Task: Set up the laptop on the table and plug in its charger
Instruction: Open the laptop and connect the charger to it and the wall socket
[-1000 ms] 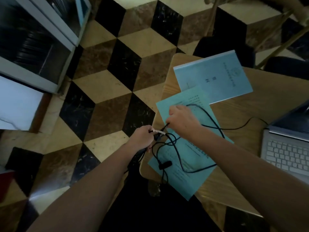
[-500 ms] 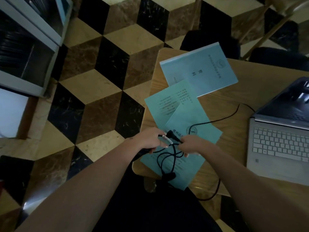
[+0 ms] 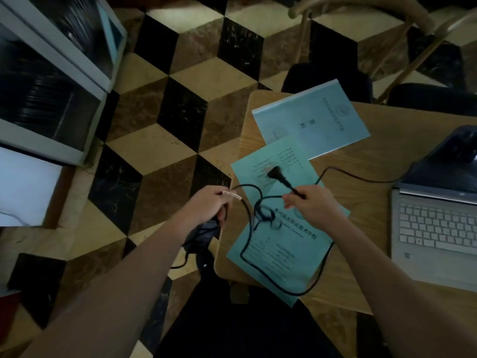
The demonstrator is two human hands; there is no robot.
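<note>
**Charger cable held over the table's left end, laptop open at right**

Floor: cube-pattern tiles in cream, brown and black; a wide stretch lies bare between the table's left edge and the cabinet.

Cabinet: pale frame with dark glazed fronts, against the left edge of view, well apart from the table.

Table: wooden top with rounded left corners. Its near-left corner sits just beside the left hand.

Chair: wooden frame at the table's far side, partly out of view.

Laptop: silver, open, keyboard facing the person, at the right end of the table and cut by the frame edge.

Booklet: pale blue, at the far-left corner of the table, well inside the edges.

Green sheets: two overlapping papers; the nearer one's bottom corner hangs over the table's near edge.

Charger cable: black, looping across the green sheets; one run leads toward the laptop's left side.

Left hand: off the table's left edge, fingers curled round a cable section with a pale tie, a dark bundle below it.

Right hand: above the green sheets, pinching the cable just behind the plug.

Plug: black, raised, pointing away toward the booklet.
</note>
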